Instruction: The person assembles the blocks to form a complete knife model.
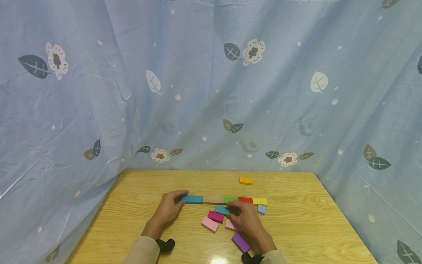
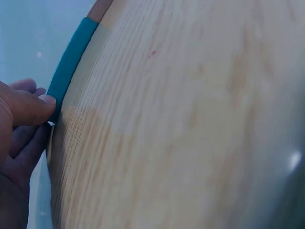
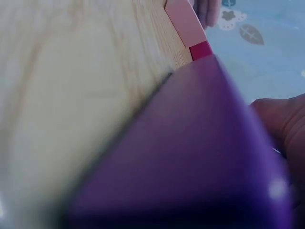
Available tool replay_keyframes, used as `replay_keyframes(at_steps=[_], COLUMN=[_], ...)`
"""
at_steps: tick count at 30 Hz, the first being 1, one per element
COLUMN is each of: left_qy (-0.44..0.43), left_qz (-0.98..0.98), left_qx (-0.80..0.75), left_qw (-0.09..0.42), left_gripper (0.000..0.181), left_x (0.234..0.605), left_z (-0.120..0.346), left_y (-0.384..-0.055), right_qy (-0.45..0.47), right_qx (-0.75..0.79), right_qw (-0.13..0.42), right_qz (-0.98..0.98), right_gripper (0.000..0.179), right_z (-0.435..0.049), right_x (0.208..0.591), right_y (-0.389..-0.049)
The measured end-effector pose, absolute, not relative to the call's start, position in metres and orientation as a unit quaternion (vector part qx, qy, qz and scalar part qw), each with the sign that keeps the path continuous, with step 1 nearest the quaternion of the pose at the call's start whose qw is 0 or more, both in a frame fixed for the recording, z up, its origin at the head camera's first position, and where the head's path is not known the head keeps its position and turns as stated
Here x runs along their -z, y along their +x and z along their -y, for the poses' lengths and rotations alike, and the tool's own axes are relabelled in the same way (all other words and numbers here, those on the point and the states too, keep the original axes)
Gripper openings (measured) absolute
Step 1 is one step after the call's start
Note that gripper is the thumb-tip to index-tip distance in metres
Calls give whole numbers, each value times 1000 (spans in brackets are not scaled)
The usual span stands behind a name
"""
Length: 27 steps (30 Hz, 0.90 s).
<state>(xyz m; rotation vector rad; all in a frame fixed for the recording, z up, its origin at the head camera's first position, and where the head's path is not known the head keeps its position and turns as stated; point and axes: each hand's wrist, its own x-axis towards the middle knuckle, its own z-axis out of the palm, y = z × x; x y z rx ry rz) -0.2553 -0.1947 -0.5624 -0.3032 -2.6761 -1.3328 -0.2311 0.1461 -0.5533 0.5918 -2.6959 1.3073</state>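
Observation:
A row of blocks lies across the table: a blue block, a plain wood block, a green one, a red one and a yellow one. My left hand pinches the blue block's left end, its thumb on the near side. Just in front of the row, my right hand has thumb and forefinger about the right end of a teal block. The right wrist view hides that grip behind a purple block.
Near the right hand lie a magenta block, a pink block and a second pink block, partly covered. A small light-blue block sits by the row's right end. An orange block lies farther back, before the patterned curtain.

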Motion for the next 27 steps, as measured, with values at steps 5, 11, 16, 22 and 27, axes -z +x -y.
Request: replay_keyframes(at_steps=[5, 11, 16, 22, 27], left_qy=[-99, -98, -100, -104, -101], left_qz=[888, 889, 888, 890, 891], left_qx=[444, 442, 443, 440, 438], left_qw=[65, 66, 66, 65, 63], left_gripper=[45, 46, 46, 45, 45], left_x=[562, 562, 561, 559, 559], left_z=[194, 195, 196, 197, 196], left_y=[-255, -256, -256, -256, -256], right_qy=[175, 182, 218, 271, 284], right_qx=[-462, -478, -438, -370, -339], right_qw=[47, 48, 35, 60, 83], right_qz=[868, 858, 871, 887, 893], right_gripper=[30, 31, 31, 31, 33], right_z=[-156, -177, -188, -191, -188], right_x=[548, 538, 538, 542, 541], right_y=[-232, -239, -243, -245, -246])
